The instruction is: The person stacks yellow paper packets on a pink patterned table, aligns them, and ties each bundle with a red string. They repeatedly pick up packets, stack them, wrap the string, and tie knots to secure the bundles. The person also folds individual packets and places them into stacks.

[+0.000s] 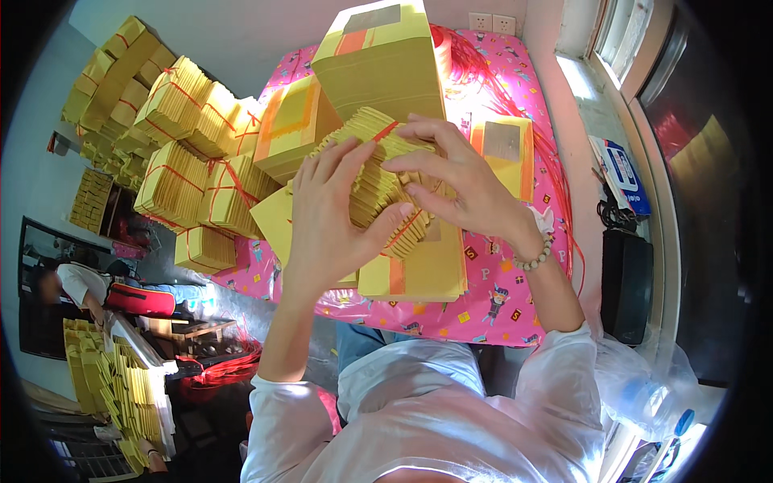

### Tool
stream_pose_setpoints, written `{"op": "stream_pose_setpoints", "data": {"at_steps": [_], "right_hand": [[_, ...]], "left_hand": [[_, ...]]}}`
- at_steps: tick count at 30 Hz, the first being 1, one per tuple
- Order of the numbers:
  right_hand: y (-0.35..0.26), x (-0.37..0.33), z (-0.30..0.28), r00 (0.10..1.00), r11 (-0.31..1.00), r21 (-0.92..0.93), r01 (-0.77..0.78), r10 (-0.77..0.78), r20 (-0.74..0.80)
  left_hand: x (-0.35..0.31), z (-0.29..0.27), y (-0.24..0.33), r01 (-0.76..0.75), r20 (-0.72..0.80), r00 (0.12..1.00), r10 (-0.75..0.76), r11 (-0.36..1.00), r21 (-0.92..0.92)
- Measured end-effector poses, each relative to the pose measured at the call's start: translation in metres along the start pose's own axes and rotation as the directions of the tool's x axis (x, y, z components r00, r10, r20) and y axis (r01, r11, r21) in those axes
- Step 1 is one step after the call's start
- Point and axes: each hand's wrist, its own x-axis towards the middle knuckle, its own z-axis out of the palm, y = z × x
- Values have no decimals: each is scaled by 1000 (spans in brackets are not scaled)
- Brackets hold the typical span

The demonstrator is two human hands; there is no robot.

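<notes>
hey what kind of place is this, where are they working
Likely a small home workshop for bundling yellow paper: tied yellow paper bundles piled on a pink patterned tablecloth, loose red string, both hands pressing one stack.

- table [483, 310] wearing a pink cartoon-print cloth
- tied bundles of yellow paper [173, 181] piling up on its left part
- flat yellow sheet stacks [419, 274] lying at the near edge
- another yellow stack [506, 153] sitting right of centre
- loose red strings [555, 173] trailing along the right side
</notes>
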Motion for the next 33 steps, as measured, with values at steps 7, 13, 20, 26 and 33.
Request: {"op": "stream_pose_setpoints", "data": {"at_steps": [7,13,20,26,33], "right_hand": [[6,2,7,997,998,-20,55,-56,-50],[6,-1,7,995,996,-34,86,-88,-56],[4,-8,8,993,994,-45,99,-101,-58],[3,-12,7,996,997,-13,72,-73,-42],[11,-17,6,995,998,58,39,-34,-90]], "left_hand": [[-6,23,5,-3,-255,967,-2,1000,-19],[-9,24,8,24,-257,966,-25,1000,-7],[-10,24,7,49,-253,966,-52,999,-20],[-12,21,8,40,-229,972,-47,999,-34],[14,-5,-18,99,-187,972,-145,967,-237]]}}
